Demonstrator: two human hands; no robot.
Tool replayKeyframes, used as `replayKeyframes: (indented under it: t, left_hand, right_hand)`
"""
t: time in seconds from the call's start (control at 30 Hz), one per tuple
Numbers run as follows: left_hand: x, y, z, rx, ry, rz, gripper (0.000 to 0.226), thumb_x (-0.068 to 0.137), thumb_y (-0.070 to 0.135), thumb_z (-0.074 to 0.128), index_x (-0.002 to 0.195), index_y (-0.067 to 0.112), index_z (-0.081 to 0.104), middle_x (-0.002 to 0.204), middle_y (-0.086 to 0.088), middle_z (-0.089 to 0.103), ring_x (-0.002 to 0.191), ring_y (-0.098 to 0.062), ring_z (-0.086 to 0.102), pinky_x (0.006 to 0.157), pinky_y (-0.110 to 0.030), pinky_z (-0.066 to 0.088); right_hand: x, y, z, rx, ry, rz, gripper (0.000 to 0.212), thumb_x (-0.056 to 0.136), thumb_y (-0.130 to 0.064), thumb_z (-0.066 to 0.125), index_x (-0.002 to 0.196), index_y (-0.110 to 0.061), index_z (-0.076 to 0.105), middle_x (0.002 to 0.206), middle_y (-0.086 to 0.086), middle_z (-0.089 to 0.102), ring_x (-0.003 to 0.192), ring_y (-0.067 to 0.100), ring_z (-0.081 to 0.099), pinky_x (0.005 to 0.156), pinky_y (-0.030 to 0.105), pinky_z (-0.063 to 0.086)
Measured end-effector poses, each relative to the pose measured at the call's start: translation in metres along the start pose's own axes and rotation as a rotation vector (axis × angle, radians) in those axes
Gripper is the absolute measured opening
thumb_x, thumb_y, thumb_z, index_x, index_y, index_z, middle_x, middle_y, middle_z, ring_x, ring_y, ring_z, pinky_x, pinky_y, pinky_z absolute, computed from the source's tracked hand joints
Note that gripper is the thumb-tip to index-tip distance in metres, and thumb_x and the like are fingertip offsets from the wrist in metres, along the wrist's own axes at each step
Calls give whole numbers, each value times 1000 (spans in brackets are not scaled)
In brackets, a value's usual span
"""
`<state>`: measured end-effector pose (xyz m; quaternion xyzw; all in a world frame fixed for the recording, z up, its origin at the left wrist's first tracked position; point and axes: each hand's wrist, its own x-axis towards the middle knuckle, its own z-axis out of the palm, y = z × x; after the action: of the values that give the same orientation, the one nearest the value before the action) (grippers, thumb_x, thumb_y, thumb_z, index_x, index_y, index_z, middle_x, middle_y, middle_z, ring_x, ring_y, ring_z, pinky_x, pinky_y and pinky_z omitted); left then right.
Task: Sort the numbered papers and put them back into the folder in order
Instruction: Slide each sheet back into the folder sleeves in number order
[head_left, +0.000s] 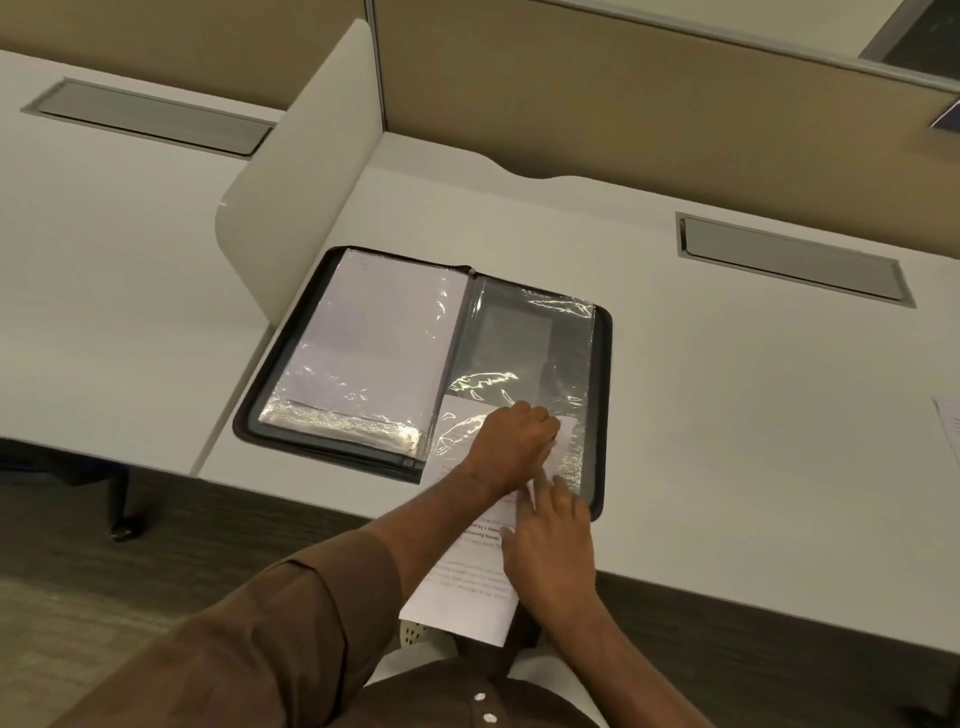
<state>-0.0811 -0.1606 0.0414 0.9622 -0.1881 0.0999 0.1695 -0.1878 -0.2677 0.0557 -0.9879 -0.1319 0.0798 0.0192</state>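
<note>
A black zip folder (602, 332) lies open on the white desk, with clear plastic sleeves on both sides. The left sleeve (363, 343) holds white paper. A printed sheet (462, 587) is partly inside the right sleeve (524, 343); its lower end hangs over the desk's front edge. My left hand (511, 444) has its fingers curled at the sleeve's lower opening, gripping the plastic and the sheet's edge. My right hand (550, 545) rests on the sheet with fingers extended, pressing it toward the sleeve.
A white divider panel (296, 171) stands just left of the folder. Grey cable hatches (789, 260) (150, 117) are set into the desks. Another paper's corner (948, 426) shows at the right edge. The desk front edge runs below the folder.
</note>
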Motion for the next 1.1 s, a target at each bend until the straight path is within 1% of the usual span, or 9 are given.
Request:
replayKeyframes:
  t: [0.1, 0.23, 0.37, 0.43, 0.57, 0.77, 0.87, 0.93, 1.1]
  left_hand:
    - [1, -1, -3, -17, -13, -26, 18, 83, 23, 81, 95, 10, 76, 88, -7, 74, 72, -21, 68, 65, -33, 56]
    - [3, -5, -7, -20, -32, -12, 15, 85, 22, 79, 94, 11, 74, 88, -6, 73, 71, -22, 67, 62, -32, 56]
    - [2, -4, -5, -26, -56, -4, 19, 80, 21, 84, 93, 10, 76, 89, -6, 75, 70, -21, 70, 64, -31, 57]
    - [2, -3, -5, -29, -65, 18, 18, 79, 19, 85, 92, 10, 76, 88, -6, 74, 69, -22, 69, 62, -31, 56]
    - [-2, -2, -4, -30, -88, 72, 21, 73, 18, 88, 87, 11, 74, 82, -5, 72, 64, -21, 65, 57, -27, 50]
    - [-13, -14, -9, -142, -144, 145, 46, 91, 45, 67, 128, 18, 64, 126, -6, 66, 114, -24, 58, 101, -43, 44]
    - [-19, -47, -13, -201, 59, -1, 53, 93, 44, 61, 137, 14, 56, 136, -8, 60, 127, -22, 50, 111, -42, 38]
    - [-26, -81, -12, -128, 15, -217, 62, 99, 52, 42, 151, 17, 40, 156, -8, 42, 146, -24, 33, 121, -49, 27]
    - [-51, -134, 5, 83, -225, -314, 75, 101, 65, -3, 162, 21, 0, 169, -4, -10, 155, -23, -12, 125, -55, 2]
  right_hand:
    - [-3, 10, -7, -73, 43, -9, 80, 73, -58, 78, 137, -13, 62, 149, 19, 52, 140, 43, 44, 124, 51, -3]
    - [-17, -1, -19, 73, -70, -115, 65, 95, -49, 62, 149, -16, 48, 158, 7, 42, 145, 28, 40, 122, 41, 15]
    - [-8, -12, 20, 249, -145, -159, 71, 105, -54, 33, 163, -23, 4, 170, 0, 2, 155, 17, -3, 114, 35, -18]
    - [5, -15, 28, 276, -150, -106, 68, 104, -56, 32, 161, -22, 17, 168, 3, 18, 155, 20, 11, 117, 39, -12]
    - [26, -18, 22, 289, -6, -32, 59, 88, -44, 74, 133, -16, 49, 125, 9, 70, 116, 27, 68, 106, 47, 42]
    - [68, -8, 26, 394, -135, 117, 43, 107, -35, 43, 145, -17, 37, 145, 8, 50, 127, 18, 51, 110, 27, 35]
    - [92, 0, 37, 302, -25, -46, 57, 109, -35, 35, 157, -6, 24, 163, 18, 26, 150, 35, 28, 123, 43, 23]
    - [114, 8, 50, 183, 40, -101, 68, 107, -48, 20, 162, -12, 3, 170, 9, -6, 157, 29, -5, 126, 47, -1]
    - [146, 20, 58, 126, 15, -74, 68, 105, -50, 20, 162, -15, 7, 170, 6, -4, 157, 27, 1, 125, 41, -7]
